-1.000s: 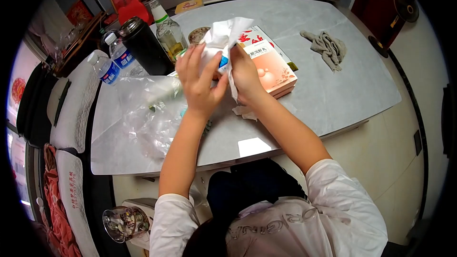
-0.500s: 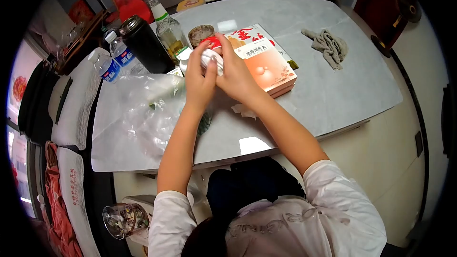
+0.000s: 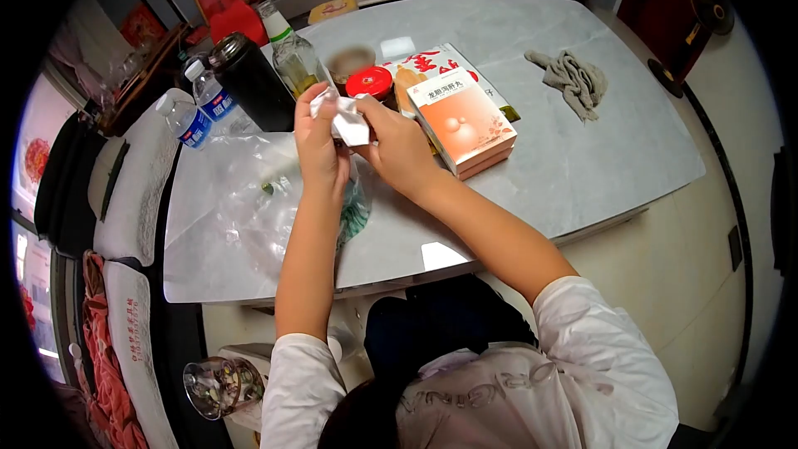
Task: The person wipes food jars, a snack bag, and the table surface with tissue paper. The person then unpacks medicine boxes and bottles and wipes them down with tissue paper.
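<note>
A crumpled white tissue is held between my two hands above the grey table. My left hand has its fingers closed on the tissue's left side. From the right, my right hand grips the same tissue. Just beyond them stands a jar with a red lid, beside an orange and white box. Under and left of my left hand lies a clear plastic bag. Anything wrapped inside the tissue is hidden.
A black flask, a glass bottle and two water bottles stand at the back left. Behind the jar is a brown bowl. A grey cloth lies on the right. A bin stands at the lower left.
Both hands have moved slightly left and nearer, uncovering the red-lidded jar. The white tissue, spread wide at first, is now bunched small between the fingers.
</note>
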Demonstrator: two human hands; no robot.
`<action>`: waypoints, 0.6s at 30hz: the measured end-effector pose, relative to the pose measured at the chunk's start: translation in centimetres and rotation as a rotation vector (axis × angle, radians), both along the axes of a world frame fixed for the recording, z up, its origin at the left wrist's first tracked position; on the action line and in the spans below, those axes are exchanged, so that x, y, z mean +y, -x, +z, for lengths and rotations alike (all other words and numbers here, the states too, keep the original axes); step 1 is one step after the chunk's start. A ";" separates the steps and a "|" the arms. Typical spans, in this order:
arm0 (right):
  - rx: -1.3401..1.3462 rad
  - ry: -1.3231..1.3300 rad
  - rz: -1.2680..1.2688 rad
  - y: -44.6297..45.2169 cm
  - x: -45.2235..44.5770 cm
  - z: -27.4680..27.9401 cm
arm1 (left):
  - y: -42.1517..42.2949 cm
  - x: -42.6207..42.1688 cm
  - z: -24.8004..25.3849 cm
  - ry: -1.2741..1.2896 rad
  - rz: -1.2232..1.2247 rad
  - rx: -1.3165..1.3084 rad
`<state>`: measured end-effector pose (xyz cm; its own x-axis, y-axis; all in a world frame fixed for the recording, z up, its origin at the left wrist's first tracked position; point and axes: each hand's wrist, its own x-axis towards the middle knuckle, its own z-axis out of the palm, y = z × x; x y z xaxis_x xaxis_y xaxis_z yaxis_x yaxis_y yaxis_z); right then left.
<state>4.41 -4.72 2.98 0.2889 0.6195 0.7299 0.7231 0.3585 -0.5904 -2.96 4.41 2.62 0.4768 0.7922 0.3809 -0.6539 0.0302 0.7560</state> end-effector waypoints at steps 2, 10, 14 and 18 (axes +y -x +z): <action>-0.060 -0.038 -0.079 -0.3 0.2 -0.2 | -0.3 -1.2 0.8 0.037 -0.160 0.020; 0.295 -0.024 0.204 0.7 0.5 -0.6 | 0.5 -0.1 1.1 -0.588 0.458 0.233; 0.401 -0.092 0.129 -0.3 0.2 0.1 | 1.0 0.4 1.0 -0.759 0.463 0.431; 0.273 -0.147 0.011 -1.4 1.2 -0.2 | 0.4 0.6 0.9 -1.029 0.612 0.383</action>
